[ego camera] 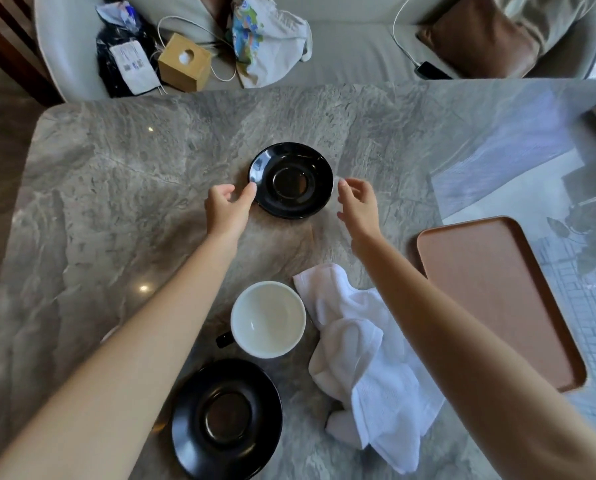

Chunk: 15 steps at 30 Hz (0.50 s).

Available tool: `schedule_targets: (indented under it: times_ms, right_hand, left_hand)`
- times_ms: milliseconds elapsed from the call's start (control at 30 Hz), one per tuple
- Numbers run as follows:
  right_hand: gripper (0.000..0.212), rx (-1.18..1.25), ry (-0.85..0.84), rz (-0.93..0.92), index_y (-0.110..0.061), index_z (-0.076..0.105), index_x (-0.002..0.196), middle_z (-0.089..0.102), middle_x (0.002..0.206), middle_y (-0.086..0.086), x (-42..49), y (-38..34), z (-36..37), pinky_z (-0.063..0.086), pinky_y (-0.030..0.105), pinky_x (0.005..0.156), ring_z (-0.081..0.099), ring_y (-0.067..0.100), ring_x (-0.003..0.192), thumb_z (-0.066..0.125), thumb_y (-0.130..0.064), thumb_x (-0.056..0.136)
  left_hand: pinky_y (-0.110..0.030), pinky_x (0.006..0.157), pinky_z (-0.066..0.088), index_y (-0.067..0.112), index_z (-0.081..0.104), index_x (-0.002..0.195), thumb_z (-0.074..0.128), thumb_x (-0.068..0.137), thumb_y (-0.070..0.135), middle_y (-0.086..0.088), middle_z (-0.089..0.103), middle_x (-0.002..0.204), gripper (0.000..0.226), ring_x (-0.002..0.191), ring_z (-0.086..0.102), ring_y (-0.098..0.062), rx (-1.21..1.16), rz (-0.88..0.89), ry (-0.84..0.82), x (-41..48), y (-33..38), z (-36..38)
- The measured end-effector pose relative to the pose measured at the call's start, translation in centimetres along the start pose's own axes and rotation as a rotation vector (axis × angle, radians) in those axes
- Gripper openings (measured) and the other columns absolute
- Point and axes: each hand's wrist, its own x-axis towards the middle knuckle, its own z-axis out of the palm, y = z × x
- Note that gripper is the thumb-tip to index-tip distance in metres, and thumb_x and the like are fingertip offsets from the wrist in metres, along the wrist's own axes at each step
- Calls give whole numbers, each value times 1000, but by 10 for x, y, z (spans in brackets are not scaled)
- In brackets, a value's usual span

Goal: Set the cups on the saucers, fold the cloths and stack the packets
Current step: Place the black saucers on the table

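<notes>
A black saucer lies empty near the middle of the marble table. My left hand touches its left rim with the thumb tip. My right hand hovers just off its right rim, fingers apart, holding nothing. Closer to me stands a cup, white inside with a black handle on its left. A second black saucer lies empty at the near edge. A crumpled white cloth lies right of the cup, partly under my right forearm.
A brown tray lies empty at the right. Beyond the table's far edge is a sofa with a wooden tissue box, bags, a cable, a phone and a brown cushion.
</notes>
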Motion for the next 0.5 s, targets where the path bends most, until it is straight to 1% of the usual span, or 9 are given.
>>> schedule_targets:
  times_ms: [33,100,167,233,300,333,400,433,500]
  right_hand:
    - [28,5,4,-57,-9,54,118,59,110,1,-15,-3,0,51,38,93,57,13,102,53,-25,95]
    - [19,4,-15,-195,-11,58,111,61,104,-3,-48,-8,-3,51,42,94,58,12,97,55,-17,94]
    - [12,-4,-70,-320,-16,61,102,63,100,-2,-84,-10,-8,51,44,87,61,16,93,55,-14,92]
    - [11,-7,-158,-384,-22,62,92,64,92,-1,-124,-6,-16,52,39,77,62,18,85,55,-15,90]
    - [12,-22,-267,-381,-19,62,86,65,83,0,-162,9,-24,49,31,71,62,15,76,55,-11,90]
    - [12,-40,-326,-354,-15,62,85,65,79,-1,-179,20,-28,49,26,69,61,12,73,55,-7,91]
    - [13,-97,-439,-267,-11,63,85,64,75,-10,-209,47,-35,46,16,67,58,3,69,55,-3,92]
    - [11,-137,-483,-218,-11,63,88,64,76,-12,-222,61,-39,44,14,67,57,0,70,56,-2,92]
    - [9,-231,-531,-145,-10,62,95,64,86,-11,-241,88,-45,46,17,76,59,4,81,59,-3,90]
  left_hand:
    - [-26,98,38,12,49,120,62,85,35,-6,46,130,44,117,45,-13,21,81,12,-13,1,-7]
    - [-23,98,36,19,52,117,60,85,36,-1,47,130,37,117,44,-7,36,253,7,-47,1,-28]
    - [-18,93,40,28,55,107,58,85,38,9,55,120,25,113,49,-2,16,354,-40,-85,-5,-50]
    - [-11,85,44,32,58,99,58,86,36,15,62,108,13,105,57,1,-13,375,-83,-123,-20,-73]
    - [-13,80,47,30,60,93,59,89,27,11,66,98,6,94,62,-2,-44,328,-126,-157,-47,-90]
    - [-15,79,49,28,61,91,59,89,21,8,68,94,7,90,64,-6,-56,279,-149,-173,-62,-96]
    - [-15,71,50,21,61,88,57,89,11,0,68,86,11,80,64,-13,-80,160,-188,-200,-95,-107]
    - [-15,65,50,17,61,87,56,89,7,-3,67,81,11,75,63,-15,-102,88,-195,-211,-111,-114]
    - [-17,56,48,9,60,84,54,90,6,-5,64,72,9,67,61,-18,-124,-40,-182,-231,-143,-128]
